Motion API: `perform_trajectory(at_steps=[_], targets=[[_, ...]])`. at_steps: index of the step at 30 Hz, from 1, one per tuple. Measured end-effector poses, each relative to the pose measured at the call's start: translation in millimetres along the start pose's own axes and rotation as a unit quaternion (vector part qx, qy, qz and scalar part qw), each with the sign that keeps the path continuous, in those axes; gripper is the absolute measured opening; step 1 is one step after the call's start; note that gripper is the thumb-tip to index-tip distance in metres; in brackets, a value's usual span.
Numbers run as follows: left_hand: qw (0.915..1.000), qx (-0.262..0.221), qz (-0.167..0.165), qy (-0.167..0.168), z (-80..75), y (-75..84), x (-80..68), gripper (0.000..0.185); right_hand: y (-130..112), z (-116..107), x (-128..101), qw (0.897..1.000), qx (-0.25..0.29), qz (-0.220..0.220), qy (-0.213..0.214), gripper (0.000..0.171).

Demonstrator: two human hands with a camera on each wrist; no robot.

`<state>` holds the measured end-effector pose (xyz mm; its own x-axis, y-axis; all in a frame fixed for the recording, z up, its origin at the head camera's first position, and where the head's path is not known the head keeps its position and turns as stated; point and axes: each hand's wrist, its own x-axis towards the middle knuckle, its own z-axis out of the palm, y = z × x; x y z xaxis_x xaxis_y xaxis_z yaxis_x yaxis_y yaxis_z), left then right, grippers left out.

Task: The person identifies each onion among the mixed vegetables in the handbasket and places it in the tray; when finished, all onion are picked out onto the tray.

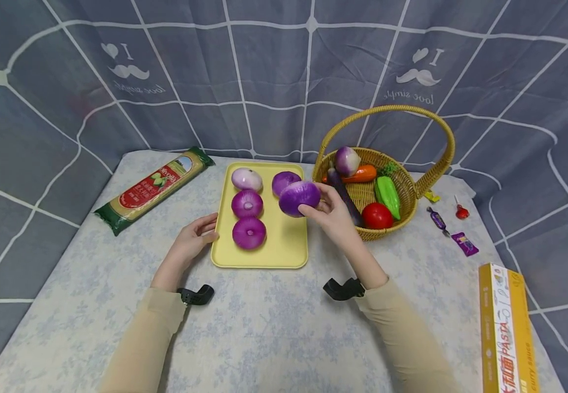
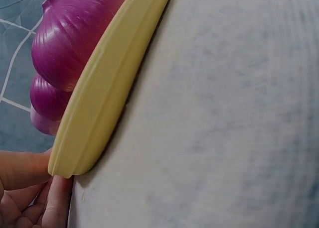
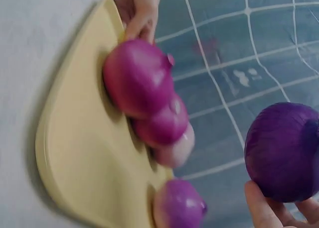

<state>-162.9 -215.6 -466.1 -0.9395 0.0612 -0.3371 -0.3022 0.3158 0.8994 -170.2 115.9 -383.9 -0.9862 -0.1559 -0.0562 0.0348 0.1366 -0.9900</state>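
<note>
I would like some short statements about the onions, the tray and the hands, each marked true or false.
1. The right hand holds a purple onion above the yellow tray. True.
2. Two onions lie on the tray. False: four lie there.
3. The left hand touches the tray's edge. True.
4. The wicker basket stands left of the tray. False: it stands to the right.

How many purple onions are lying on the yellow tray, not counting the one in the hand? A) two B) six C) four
C, because four round purple onions lie on the flat yellow plastic tray, while the right hand holds a fifth purple onion just above it.
</note>
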Motion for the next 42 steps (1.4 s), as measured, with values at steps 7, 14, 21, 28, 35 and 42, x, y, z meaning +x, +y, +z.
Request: perform_trajectory(at_steps=[7, 14, 21, 28, 35, 42], targets=[[1.0000, 0.001, -0.004, -0.003, 1.0, 0.4, 0.6, 0.060, 16.1, 26.3, 10.2, 1.000, 0.009, 0.025, -0.005, 0.061], [1.0000, 0.005, -0.003, 0.001, 0.1, 2.5, -0.4, 0.060, 35.7, 47.9, 11.9, 0.992, -0.099, 0.064, 0.040, 0.068], [1.0000, 0.006, -0.007, 0.004, -0.6, 2.7, -2.5, 0.060, 43.0, 60.9, 18.9, 0.985, -0.138, 0.058, 0.092, 0.070], [1.0000, 0.001, -0.001, 0.000, 0.3, 2.2, -1.7, 0.060, 47.1, 61.6, 23.0, 0.978, -0.159, 0.071, 0.117, 0.063], [1.0000, 0.008, -0.002, 0.003, 0.1, 2.6, -1.3, 0.059, 50.0, 66.1, 28.1, 0.974, -0.175, 0.055, 0.134, 0.065], [0.9999, 0.009, 0.005, -0.002, 0.3, 2.7, -2.8, 0.059, 49.7, 69.1, 34.0, 0.972, -0.183, 0.053, 0.139, 0.065]])
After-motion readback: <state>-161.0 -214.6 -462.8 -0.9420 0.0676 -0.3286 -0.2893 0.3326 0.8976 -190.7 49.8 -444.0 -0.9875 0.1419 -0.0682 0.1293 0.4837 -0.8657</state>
